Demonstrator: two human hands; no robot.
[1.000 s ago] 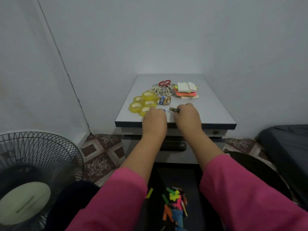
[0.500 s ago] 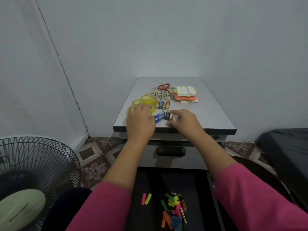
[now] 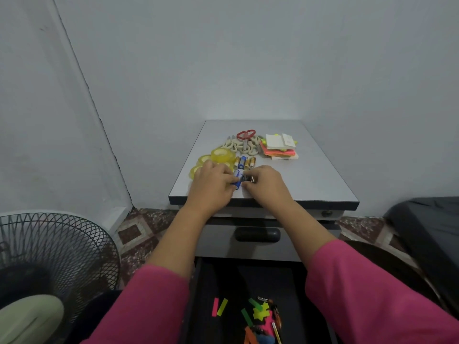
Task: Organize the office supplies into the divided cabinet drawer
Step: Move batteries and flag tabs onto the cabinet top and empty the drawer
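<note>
On the grey cabinet top (image 3: 313,175) my left hand (image 3: 212,186) pinches two blue batteries (image 3: 237,179) near the front edge. My right hand (image 3: 268,187) meets it from the right, its fingers curled round a dark battery (image 3: 250,179). Several more batteries (image 3: 245,162) lie in a row just behind. Yellow tape rolls (image 3: 222,154) sit to the left, partly hidden by my left hand. Red-handled scissors (image 3: 246,135) lie on cream rings (image 3: 237,146), beside a stack of sticky notes (image 3: 280,148). The open black drawer (image 3: 223,281) below holds coloured paper flags (image 3: 259,314).
A shut drawer with a dark handle (image 3: 257,234) is under the cabinet top. A floor fan (image 3: 49,264) stands at the left and a dark seat (image 3: 427,234) at the right. Walls close in behind and to the left.
My left hand has moved right, off the tape rolls, and taken hold of the blue batteries. My right hand has stayed on the dark battery, and the two hands now meet.
</note>
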